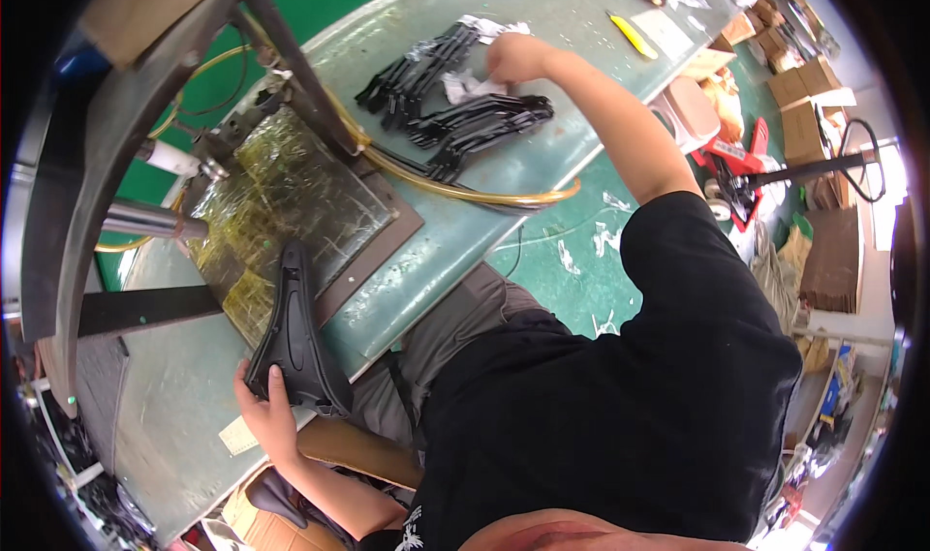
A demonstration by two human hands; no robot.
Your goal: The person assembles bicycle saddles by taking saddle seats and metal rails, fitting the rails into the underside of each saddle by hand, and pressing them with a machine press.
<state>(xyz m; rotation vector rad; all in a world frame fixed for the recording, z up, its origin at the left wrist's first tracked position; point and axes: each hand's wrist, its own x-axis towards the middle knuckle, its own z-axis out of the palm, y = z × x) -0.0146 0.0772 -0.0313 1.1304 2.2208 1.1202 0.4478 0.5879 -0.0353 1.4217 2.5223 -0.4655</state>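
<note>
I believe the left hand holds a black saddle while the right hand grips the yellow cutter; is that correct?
Not quite: the head view shows the right hand at crumpled white material beside black strips, away from the yellow cutter. The left hand does hold the black saddle.

Free tabletop (387, 30) beyond black strips (489, 120), amber hose (460, 193) across near edge.

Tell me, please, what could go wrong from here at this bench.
The black saddle may slip: only the left hand holds it, by its wide end, near the edge of the table.
The black parts lie bunched together beside the right hand, so lifting one could drag others.
The yellow hose curves past those parts and over that edge, so a forearm might snag it.
</note>
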